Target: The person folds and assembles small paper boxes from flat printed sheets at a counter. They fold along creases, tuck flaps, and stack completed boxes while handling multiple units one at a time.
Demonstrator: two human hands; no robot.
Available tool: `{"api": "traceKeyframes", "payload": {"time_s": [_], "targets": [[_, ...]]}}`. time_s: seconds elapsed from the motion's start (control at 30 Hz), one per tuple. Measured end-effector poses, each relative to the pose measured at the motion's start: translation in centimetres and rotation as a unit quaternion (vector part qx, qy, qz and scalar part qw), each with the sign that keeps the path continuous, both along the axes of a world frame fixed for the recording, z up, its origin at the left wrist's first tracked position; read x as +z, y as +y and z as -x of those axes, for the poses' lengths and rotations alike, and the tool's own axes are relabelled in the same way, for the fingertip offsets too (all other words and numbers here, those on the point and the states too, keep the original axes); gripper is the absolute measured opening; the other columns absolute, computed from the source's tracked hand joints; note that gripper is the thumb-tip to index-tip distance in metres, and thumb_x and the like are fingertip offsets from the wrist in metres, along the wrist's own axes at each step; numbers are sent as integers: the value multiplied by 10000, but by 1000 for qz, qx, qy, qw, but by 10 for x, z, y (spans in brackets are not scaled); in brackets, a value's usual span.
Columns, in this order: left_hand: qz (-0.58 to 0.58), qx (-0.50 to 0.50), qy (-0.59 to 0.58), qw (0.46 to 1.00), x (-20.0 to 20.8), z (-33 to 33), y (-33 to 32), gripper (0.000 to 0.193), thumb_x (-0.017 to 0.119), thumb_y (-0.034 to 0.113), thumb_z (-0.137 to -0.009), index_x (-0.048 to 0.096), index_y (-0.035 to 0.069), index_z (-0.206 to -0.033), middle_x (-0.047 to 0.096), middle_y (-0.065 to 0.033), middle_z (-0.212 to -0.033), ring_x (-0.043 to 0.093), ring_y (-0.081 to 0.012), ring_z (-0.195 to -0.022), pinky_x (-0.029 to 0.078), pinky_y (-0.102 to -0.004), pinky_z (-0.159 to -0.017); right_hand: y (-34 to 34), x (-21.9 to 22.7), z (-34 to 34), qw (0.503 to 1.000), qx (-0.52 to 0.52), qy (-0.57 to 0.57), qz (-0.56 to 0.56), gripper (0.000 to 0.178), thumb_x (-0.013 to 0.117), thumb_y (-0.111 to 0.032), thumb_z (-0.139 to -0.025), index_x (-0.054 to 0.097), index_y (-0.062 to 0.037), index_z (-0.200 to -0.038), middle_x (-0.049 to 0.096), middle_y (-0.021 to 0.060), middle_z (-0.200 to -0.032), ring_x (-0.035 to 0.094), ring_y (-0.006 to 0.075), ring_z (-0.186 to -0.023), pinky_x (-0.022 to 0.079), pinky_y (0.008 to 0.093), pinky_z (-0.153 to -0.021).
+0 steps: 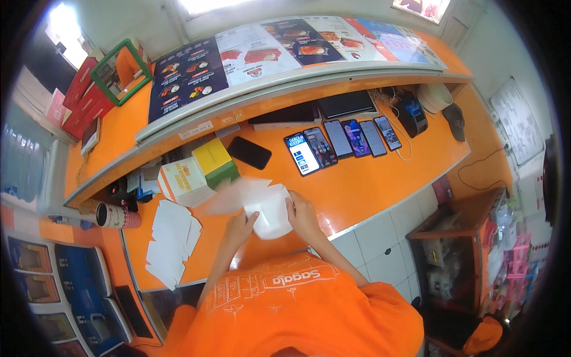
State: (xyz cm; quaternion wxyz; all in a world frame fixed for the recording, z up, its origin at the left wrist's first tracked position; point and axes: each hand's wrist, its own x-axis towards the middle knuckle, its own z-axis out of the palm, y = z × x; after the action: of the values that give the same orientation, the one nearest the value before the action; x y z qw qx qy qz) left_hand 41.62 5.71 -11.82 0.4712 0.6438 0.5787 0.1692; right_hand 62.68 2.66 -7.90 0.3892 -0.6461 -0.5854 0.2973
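A white piece of thin card (270, 208), partly folded, is between my two hands over the front of the orange counter. My left hand (239, 229) grips its near left side, thumb on top. My right hand (302, 217) holds the right edge, thumb on the upper face. The flap at the card's far left is smeared by motion. To the left of my left hand lie flat white cut card blanks (169, 244), overlapping each other. Beyond them stand a white box with yellow print (184, 181) and a yellow and green box (215, 159).
Several lit phones (344, 143) lie in a row on the orange counter (351, 196), with a dark phone (250, 153) left of them. A patterned cup (119, 216) lies at the left edge. A raised shelf (297, 71) covered with menu sheets spans the back. A low cabinet (455, 250) stands right.
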Motion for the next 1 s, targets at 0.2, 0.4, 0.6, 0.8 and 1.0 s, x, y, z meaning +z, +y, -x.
{"api": "traceKeyframes", "payload": {"time_s": [0.2, 0.4, 0.6, 0.8, 1.0], "targets": [[75, 98, -283, 951, 88, -30, 5, 377, 557, 332, -948, 586, -19, -1083, 630, -93, -1030, 657, -226, -904, 539, -321, -766, -3, 29, -5, 928, 44, -248, -277, 363, 600, -14, -776, 654, -79, -1129, 613, 60, -996, 583, 225, -938, 466, 338, -718], [78, 162, -350, 919, 88, -42, 17, 291, 627, 149, -906, 558, -5, -1143, 601, -107, -1071, 652, -212, -945, 544, -295, -826, -9, 37, -5, 894, 42, -235, -380, 302, 627, -59, -741, 672, -72, -1039, 619, 43, -961, 593, 225, -905, 467, 347, -745], [-278, 59, -226, 932, 66, -54, 8, 249, 626, 96, -905, 569, -26, -1114, 608, -96, -1048, 637, -170, -912, 525, -282, -783, -10, 50, -1, 968, -95, 83, -219, 161, 703, -38, -784, 663, -22, -939, 620, 84, -879, 626, 199, -806, 503, 301, -704], [-183, 104, -332, 920, 52, -85, -3, 270, 646, 103, -898, 576, -2, -1137, 602, -89, -1065, 587, -157, -943, 492, -303, -805, -7, 51, -7, 944, -120, 276, -134, 75, 666, -55, -865, 671, -2, -918, 589, 37, -946, 597, 117, -847, 486, 242, -723], [-131, 69, -336, 930, 53, -87, -5, 327, 677, 115, -876, 567, 16, -1167, 588, -75, -1083, 571, -155, -976, 476, -296, -827, -13, 52, -6, 945, -128, 265, -143, 92, 657, -51, -876, 693, 3, -942, 564, 41, -929, 566, 101, -833, 475, 229, -740]]}}
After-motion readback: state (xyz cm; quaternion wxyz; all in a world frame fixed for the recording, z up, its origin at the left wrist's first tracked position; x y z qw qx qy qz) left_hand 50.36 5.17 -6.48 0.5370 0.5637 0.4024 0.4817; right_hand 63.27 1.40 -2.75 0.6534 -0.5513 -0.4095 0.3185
